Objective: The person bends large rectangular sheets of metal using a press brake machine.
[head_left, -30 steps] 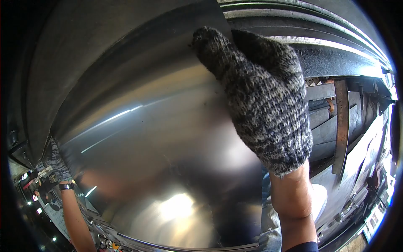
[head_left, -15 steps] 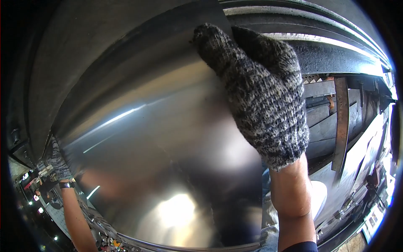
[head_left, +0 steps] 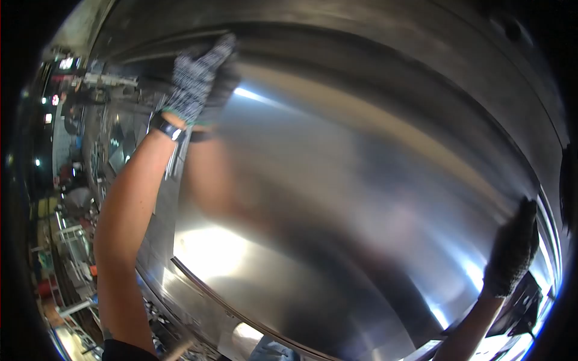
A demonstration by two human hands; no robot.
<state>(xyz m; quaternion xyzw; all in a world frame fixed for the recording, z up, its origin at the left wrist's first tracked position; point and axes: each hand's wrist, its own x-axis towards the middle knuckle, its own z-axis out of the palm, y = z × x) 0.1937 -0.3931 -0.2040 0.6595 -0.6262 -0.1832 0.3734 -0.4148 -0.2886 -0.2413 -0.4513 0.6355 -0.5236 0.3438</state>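
A large shiny metal sheet [head_left: 313, 180] fills the middle of the view and reflects the lights and an arm. My left hand [head_left: 201, 78], in a grey knitted glove with a dark band at the wrist, is at the sheet's upper left edge, thumb stretched over the surface and the other fingers folded at the edge. At the far right, my right hand [head_left: 513, 253], in a dark knitted glove, grips the sheet's right edge; its fingers are partly hidden.
Dark machine surfaces [head_left: 385, 24] curve behind the sheet. A metal rim [head_left: 223, 301] runs along its near edge. Shelving, racks and cluttered workshop items [head_left: 75, 240] stand at the left. Part of the person's blue clothing [head_left: 274, 349] shows at the bottom.
The view has swung left. My right hand has moved from the upper middle to the far right edge, and my left hand now appears higher and nearer the middle.
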